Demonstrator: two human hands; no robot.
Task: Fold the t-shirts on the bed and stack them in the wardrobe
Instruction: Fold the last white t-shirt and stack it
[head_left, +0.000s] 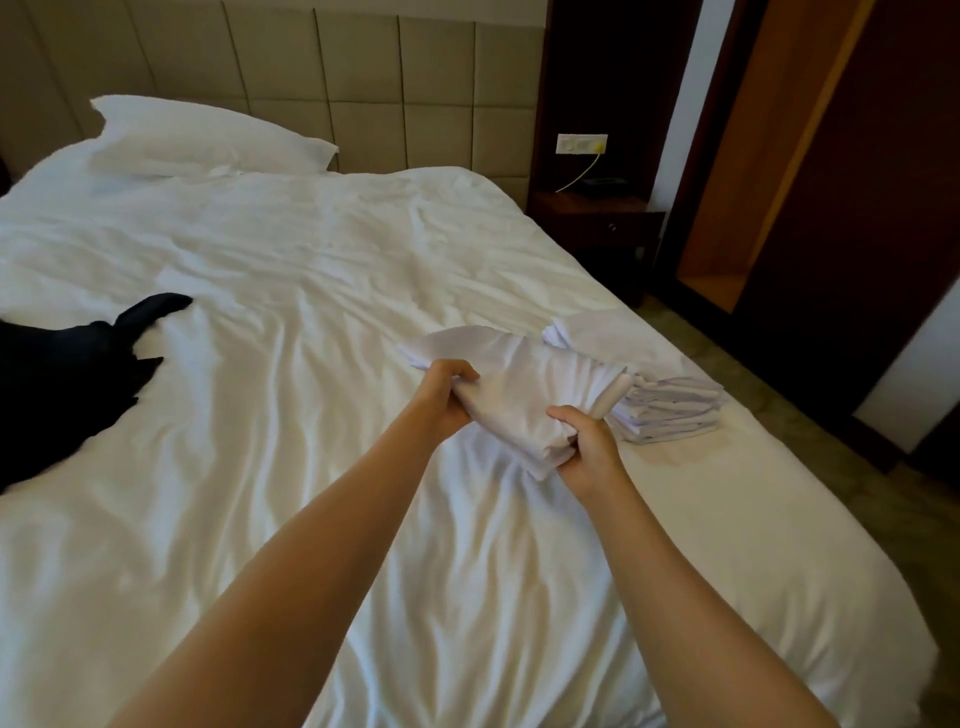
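1. While the head view looks down over the bed, the left hand grips the far-left edge of a partly folded white t-shirt, fingers curled round the cloth. The right hand pinches its near edge, thumb on top. The shirt is held just above the sheet, right of the bed's middle.
2. The step in hand looks like finishing this fold. To do it well, keep both grips on matching edges and pull lightly so the bunched layers flatten. Then lay the shirt down and smooth it before the last fold, matching the shape of the folded pile just to the right, near the bed's right edge.
3. A black garment lies unfolded at the left, so folding seems far from over. The wardrobe stands open at the far right, well apart from the pile.
4. Hard to make out:
   - White cloth on a white sheet blurs the shirt's outline, and its sleeves and collar cannot be picked out.
   - Both hands' fingers are partly buried in the folds.
   - How many shirts sit in the pile is unclear.
   - Another white folded piece beyond the held shirt may be a second pile; I cannot tell.
   - The black garment is cut off at the left border, and the wardrobe's shelves are out of sight.
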